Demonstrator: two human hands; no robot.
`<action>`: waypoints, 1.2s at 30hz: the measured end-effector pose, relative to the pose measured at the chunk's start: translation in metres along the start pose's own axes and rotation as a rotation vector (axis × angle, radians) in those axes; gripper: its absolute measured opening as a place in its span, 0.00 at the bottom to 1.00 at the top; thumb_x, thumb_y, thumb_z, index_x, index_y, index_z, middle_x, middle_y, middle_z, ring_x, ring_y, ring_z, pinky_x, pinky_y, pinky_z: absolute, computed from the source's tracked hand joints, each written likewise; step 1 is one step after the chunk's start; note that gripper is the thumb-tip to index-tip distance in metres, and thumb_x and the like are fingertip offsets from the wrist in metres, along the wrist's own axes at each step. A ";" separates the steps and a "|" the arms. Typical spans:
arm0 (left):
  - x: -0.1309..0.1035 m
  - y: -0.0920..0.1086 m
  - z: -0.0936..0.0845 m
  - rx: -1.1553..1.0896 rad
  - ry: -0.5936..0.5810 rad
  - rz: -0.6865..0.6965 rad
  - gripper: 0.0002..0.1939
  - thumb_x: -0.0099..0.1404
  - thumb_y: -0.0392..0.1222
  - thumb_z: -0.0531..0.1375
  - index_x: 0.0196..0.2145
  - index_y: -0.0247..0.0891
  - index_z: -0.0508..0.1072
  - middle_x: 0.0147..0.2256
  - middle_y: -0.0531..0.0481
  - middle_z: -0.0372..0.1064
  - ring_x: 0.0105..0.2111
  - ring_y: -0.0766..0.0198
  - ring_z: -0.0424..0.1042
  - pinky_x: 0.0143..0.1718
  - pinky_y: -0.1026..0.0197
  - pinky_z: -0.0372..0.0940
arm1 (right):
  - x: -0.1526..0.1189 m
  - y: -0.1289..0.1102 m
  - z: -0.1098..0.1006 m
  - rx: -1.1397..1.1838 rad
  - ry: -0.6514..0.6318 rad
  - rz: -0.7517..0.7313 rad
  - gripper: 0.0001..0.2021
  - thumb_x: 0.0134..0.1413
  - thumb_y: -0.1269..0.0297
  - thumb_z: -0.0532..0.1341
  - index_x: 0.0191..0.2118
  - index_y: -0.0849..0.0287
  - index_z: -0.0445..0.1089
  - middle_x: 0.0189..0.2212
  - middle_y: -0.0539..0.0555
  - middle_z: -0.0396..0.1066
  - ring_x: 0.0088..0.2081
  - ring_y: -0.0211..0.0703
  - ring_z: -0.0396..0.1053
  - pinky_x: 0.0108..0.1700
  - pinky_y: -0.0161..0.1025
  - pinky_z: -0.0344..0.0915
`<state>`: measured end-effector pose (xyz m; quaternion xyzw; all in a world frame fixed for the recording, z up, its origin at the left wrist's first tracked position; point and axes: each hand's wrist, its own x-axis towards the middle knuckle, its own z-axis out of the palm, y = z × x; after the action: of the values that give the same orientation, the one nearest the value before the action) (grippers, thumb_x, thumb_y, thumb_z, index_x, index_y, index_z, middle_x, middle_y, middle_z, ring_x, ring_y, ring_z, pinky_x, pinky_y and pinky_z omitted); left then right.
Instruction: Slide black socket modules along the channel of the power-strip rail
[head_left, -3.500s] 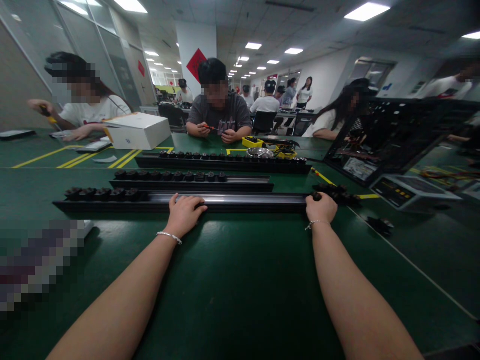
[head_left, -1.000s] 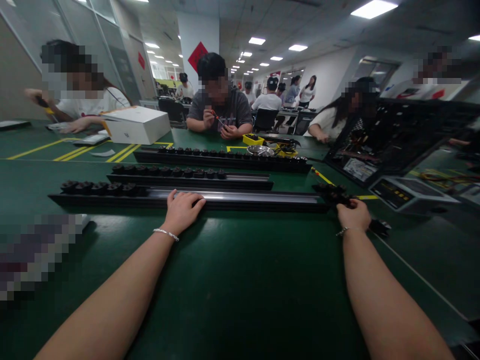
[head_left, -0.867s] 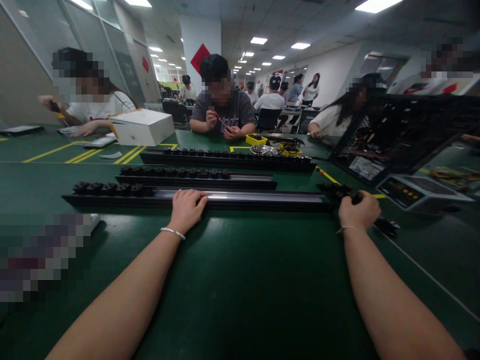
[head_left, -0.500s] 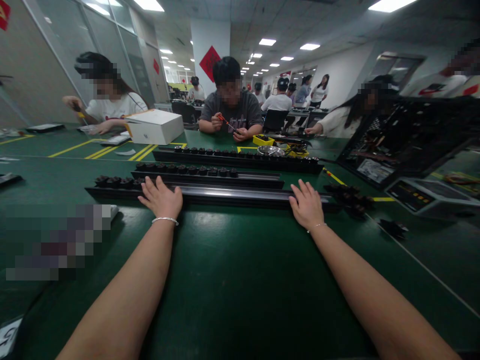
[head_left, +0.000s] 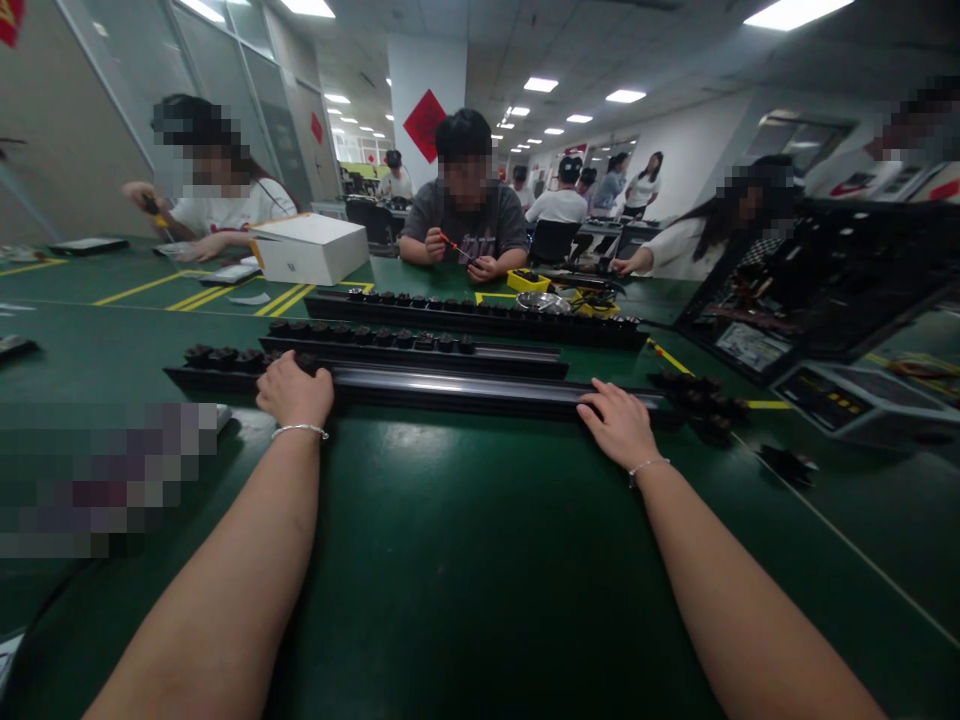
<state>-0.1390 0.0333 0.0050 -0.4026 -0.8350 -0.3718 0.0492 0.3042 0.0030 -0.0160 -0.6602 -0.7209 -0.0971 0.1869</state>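
Note:
The nearest long black rail [head_left: 450,390] lies across the green table, with several small black parts [head_left: 225,358] in its left end and a bare shiny channel to their right. My left hand [head_left: 295,390] is closed over a black part at the right end of that row, its fingertips partly hidden. Toward the rail's right end rests my right hand [head_left: 616,420], fingers apart over the front edge, holding nothing. Behind stand a shorter rail [head_left: 517,362] and a farther rail [head_left: 322,308], both bearing rows of black parts.
Loose black parts [head_left: 701,400] lie at the right, beside a grey device [head_left: 862,400] and a large black case [head_left: 840,280]. A white box [head_left: 311,250] and yellow tray [head_left: 525,281] are farther back. People sit across the table, one with a screwdriver.
My left hand has moved left and its fingers have curled over a black part. My right hand has shifted slightly down, its fingers more bent. The view has tilted a little.

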 end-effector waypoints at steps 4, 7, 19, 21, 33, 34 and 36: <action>0.000 0.004 0.000 0.029 -0.031 -0.003 0.24 0.57 0.43 0.55 0.51 0.34 0.67 0.51 0.35 0.66 0.55 0.42 0.59 0.54 0.40 0.55 | 0.001 0.002 -0.001 0.018 -0.008 0.003 0.22 0.59 0.48 0.46 0.41 0.54 0.72 0.58 0.55 0.61 0.60 0.53 0.54 0.58 0.56 0.51; 0.001 0.003 0.003 0.014 -0.019 -0.005 0.23 0.57 0.44 0.55 0.50 0.36 0.68 0.50 0.38 0.67 0.54 0.42 0.61 0.52 0.41 0.58 | 0.002 0.001 0.000 0.033 0.006 0.002 0.21 0.59 0.49 0.47 0.40 0.54 0.73 0.57 0.55 0.62 0.60 0.53 0.55 0.57 0.56 0.51; 0.003 0.000 0.010 -0.051 -0.016 0.016 0.23 0.56 0.47 0.56 0.50 0.40 0.67 0.49 0.41 0.69 0.52 0.44 0.63 0.52 0.41 0.57 | 0.003 0.004 0.004 0.039 0.037 -0.020 0.21 0.58 0.48 0.48 0.38 0.54 0.73 0.57 0.55 0.63 0.59 0.53 0.56 0.56 0.54 0.52; 0.001 0.002 0.008 -0.043 -0.019 0.022 0.23 0.56 0.47 0.56 0.50 0.40 0.67 0.49 0.41 0.69 0.52 0.44 0.64 0.52 0.41 0.57 | 0.003 0.004 0.004 0.040 0.042 -0.021 0.21 0.58 0.48 0.48 0.38 0.54 0.73 0.57 0.55 0.62 0.59 0.53 0.56 0.56 0.54 0.52; -0.003 0.005 0.011 -0.014 -0.028 0.096 0.21 0.55 0.47 0.56 0.47 0.41 0.68 0.45 0.43 0.71 0.49 0.48 0.66 0.52 0.44 0.56 | 0.003 0.004 0.005 0.040 0.055 -0.018 0.20 0.58 0.49 0.49 0.37 0.55 0.73 0.56 0.56 0.63 0.58 0.54 0.56 0.56 0.55 0.53; -0.004 0.006 0.011 -0.015 -0.035 0.102 0.21 0.55 0.47 0.56 0.47 0.41 0.68 0.46 0.43 0.71 0.49 0.48 0.66 0.52 0.44 0.55 | 0.004 0.004 0.005 0.040 0.057 -0.018 0.20 0.58 0.49 0.49 0.37 0.55 0.73 0.56 0.56 0.63 0.58 0.53 0.56 0.56 0.55 0.53; -0.005 0.008 0.010 -0.017 -0.047 0.110 0.20 0.55 0.47 0.56 0.47 0.42 0.67 0.46 0.43 0.70 0.49 0.48 0.66 0.53 0.43 0.54 | 0.004 0.005 0.005 0.042 0.059 -0.019 0.20 0.58 0.49 0.49 0.37 0.55 0.73 0.56 0.55 0.63 0.58 0.53 0.57 0.56 0.55 0.53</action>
<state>-0.1278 0.0394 0.0006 -0.4570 -0.8093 -0.3660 0.0464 0.3078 0.0088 -0.0196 -0.6463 -0.7231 -0.1032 0.2207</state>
